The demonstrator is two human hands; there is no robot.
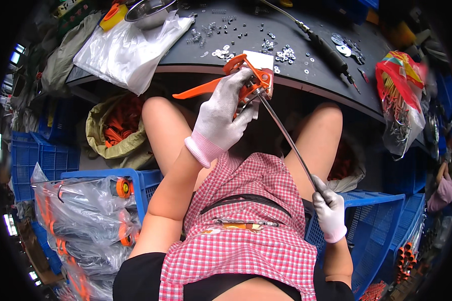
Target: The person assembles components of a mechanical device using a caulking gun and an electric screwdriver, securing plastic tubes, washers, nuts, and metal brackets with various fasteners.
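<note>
Your left hand (221,118) is wrapped around the orange caulking-gun handle (246,80) just under the bench edge, while your right hand (329,210) pinches the metal rod (286,135), keeping both steady.

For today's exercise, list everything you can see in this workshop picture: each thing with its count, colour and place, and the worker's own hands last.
Caulking gun handle: one, orange, held at the table edge.
Metal rod: one, silver, running from the handle down to the right hand.
Table: one, dark, across the top.
Washers and nuts: many, silver, scattered on the table.
Power screwdriver: one, black, on the table.
Metal bowl: one, silver, top left.
Plastic sheet: one, white, table's left end.
Crates: several, blue, either side of the lap.
Bagged parts: several clear bags, orange contents, lower left.
Apron: one, red-white check, lap.
Left hand: white glove, gripping the handle.
Right hand: white glove, holding the rod's end.
</note>
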